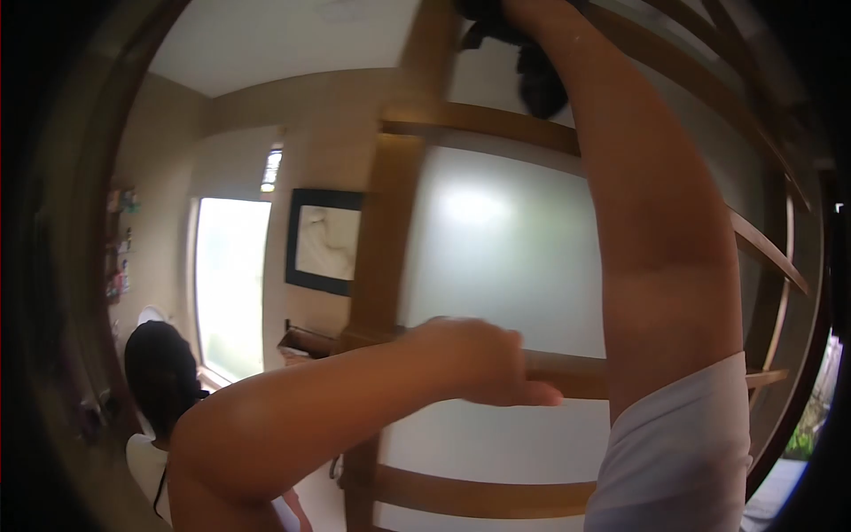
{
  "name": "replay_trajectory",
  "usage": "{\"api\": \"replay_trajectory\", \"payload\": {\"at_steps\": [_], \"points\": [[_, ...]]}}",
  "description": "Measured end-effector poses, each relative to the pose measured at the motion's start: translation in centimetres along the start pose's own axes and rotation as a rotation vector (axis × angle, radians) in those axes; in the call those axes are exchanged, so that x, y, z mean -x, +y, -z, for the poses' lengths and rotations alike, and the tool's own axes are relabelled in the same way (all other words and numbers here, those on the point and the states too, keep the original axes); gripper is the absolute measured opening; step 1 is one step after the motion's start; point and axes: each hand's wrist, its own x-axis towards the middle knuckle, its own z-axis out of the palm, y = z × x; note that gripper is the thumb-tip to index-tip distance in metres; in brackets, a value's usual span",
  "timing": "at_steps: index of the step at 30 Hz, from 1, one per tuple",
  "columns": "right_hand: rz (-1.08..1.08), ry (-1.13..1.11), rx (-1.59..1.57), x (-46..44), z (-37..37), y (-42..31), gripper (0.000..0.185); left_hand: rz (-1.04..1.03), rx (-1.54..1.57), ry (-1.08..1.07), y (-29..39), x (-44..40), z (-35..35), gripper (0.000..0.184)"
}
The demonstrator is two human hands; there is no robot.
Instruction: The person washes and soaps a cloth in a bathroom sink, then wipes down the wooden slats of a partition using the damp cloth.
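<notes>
Left hand (474,362) before wooden frame (388,222); right hand (532,11) at dark cloth (541,82). I can't tell either's opening or hold (blur, cropping).

I see daylight blown out white in the tall window (232,282) on the left; a soft glare blooms on the frosted panel (505,239); the walls sit dimmer; the lower hand (470,359) is motion-blurred; my fisheye view bends lines and blackens the corners.
</notes>
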Motion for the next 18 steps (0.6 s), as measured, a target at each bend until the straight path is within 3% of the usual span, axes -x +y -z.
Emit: {"api": "replay_trajectory", "payload": {"at_steps": [3,5,12,18], "points": [[0.038,0.072,-0.262,1.1,4.8,2.2,0.048,0.023,-0.019,-0.063,1.2,2.3,1.2,0.080],[0.156,0.117,0.208,2.7,9.5,5.2,0.046,0.119,-0.061,-0.110,2.3,2.6,2.2,0.079],[0.014,0.042,0.690,6.0,24.3,23.5,0.044,0.208,-0.049,-0.074,3.0,3.0,3.1,0.077],[-0.082,-0.019,0.869,8.6,28.5,28.2,0.044,0.178,-0.053,-0.061,2.9,3.1,3.1,0.082]]}}
